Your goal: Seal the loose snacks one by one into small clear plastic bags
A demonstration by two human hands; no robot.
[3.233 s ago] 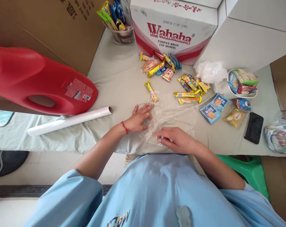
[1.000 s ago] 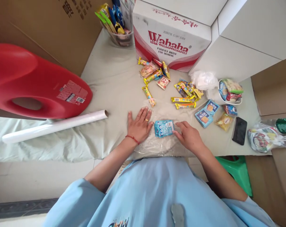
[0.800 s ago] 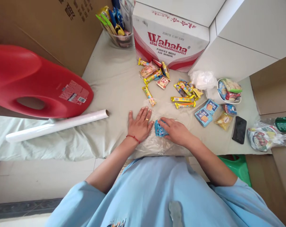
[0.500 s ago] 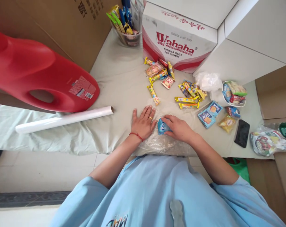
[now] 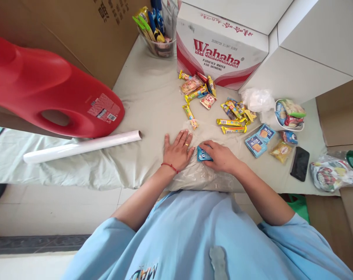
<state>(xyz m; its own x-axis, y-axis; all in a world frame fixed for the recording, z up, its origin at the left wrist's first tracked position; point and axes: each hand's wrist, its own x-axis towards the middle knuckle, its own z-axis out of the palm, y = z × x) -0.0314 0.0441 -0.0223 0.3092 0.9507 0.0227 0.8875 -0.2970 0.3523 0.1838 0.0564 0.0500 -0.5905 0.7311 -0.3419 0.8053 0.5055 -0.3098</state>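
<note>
Blue packet (image 5: 202, 154), small and glossy, with pale markings on the face — lying roughly flat on clear film (image 5: 198, 175), clasped at the 3 o'clock end by the right grip (image 5: 223, 156). Only the 9 o'clock end in plain sight; the rest covered, so hard to tell a single packet from a stack. Clear film: thin, shiny, colourless, spread over the surface (image 5: 147, 101), with wrinkles gathered at 6 o'clock of the packet, toward the near edge. At 9 o'clock, film margin under or just beside the left grip (image 5: 177, 152) — impossible to tell which.
</note>
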